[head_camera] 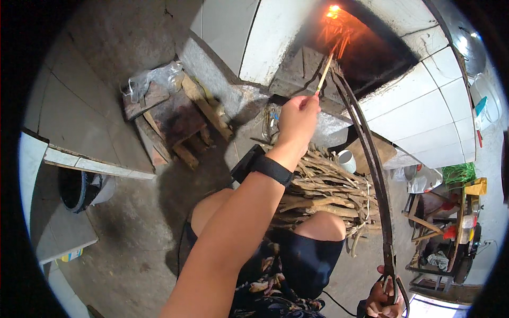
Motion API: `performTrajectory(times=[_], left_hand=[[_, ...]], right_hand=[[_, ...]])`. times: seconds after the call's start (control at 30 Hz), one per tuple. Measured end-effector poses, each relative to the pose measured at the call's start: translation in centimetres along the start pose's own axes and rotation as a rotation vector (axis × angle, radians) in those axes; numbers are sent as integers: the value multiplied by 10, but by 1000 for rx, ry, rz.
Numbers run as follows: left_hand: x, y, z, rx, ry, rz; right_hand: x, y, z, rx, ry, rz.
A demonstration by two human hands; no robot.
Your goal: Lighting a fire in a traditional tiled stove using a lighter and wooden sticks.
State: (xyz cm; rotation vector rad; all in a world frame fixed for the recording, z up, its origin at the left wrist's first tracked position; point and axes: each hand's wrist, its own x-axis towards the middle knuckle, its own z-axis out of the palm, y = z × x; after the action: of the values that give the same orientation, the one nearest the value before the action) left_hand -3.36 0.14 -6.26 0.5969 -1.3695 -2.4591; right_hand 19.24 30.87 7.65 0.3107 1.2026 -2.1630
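Observation:
My left hand (299, 117) pinches a thin, pale stick (325, 76). The stick reaches into the sooty opening of a tiled wood stove, and its far end lies among glowing sticks below the fire (333, 14). At the lower right, my right hand (382, 298) is closed around the handle end of long metal fire tongs (372, 159). Their two dark bars run up to the stove mouth, with the tips near the pale stick's far part. Whether the tips grip anything is hard to tell.
A tied bundle of firewood (330, 190) lies before my knees, with a white cup (347, 161) beside it. Left of the stove is a low wooden stool (175, 115) with a plastic bag (155, 81). A dark bucket (75, 190) stands farther left. Cluttered shelving (445, 226) is at right.

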Motion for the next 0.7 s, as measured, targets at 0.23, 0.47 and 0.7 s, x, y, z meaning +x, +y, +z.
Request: performTrajectory(times=[0.23,0.47,0.7], left_hand=[[-4,-3,1,-11,-18,-4],[-5,7,2,-59,-2,23],[0,0,3,-40,-17,25]], right_hand=[[-5,0,-4,-98,46,-32],[-13,-5,-15,-233,75,-64],[4,-5,6,-52,-22,-23]])
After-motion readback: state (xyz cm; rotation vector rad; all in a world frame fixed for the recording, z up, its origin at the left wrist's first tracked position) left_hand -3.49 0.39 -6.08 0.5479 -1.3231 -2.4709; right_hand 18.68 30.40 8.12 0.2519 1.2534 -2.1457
